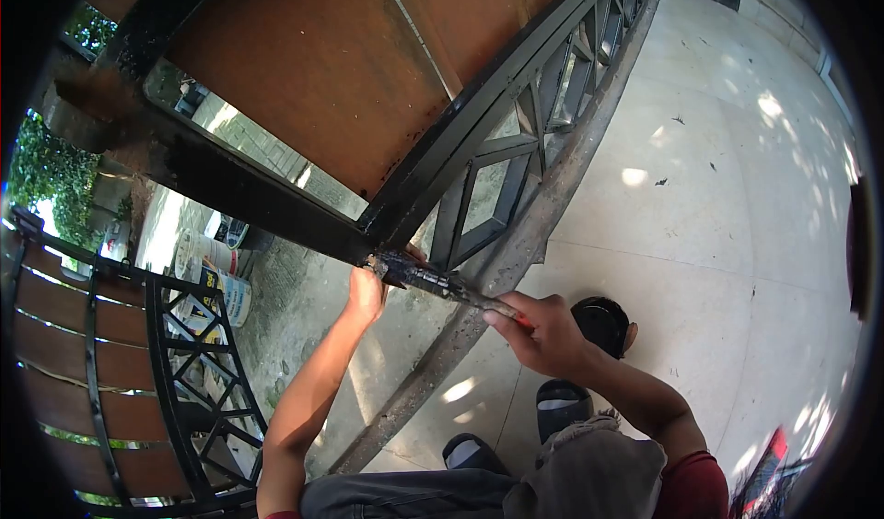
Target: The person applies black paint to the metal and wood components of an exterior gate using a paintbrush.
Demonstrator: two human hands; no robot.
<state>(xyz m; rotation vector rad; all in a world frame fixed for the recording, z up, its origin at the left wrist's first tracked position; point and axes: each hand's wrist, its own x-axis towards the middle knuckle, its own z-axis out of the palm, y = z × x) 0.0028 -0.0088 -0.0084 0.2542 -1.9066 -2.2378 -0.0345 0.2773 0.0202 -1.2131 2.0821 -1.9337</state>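
Note:
My right hand [543, 333] is closed around the handle of a paintbrush [481, 302], which has some red on it. The brush's dark head lies against the lower corner of a black metal gate [267, 210] with brown panels. At that corner my left hand [366, 291] wraps round the frame from below. Some of its fingers are hidden behind the metal, and a fingertip shows past the far side. On the tiles just beyond my right hand stands a round black container [600, 326]; its contents are too dark to make out.
A rusty metal rail [405, 385] crosses the ground below the gate. White buckets [226, 293] stand on the concrete at left, near a second gate panel [124, 362]. Pale tiles [681, 215] with scattered leaves cover the right side. Sandalled feet [564, 404] are below my right arm.

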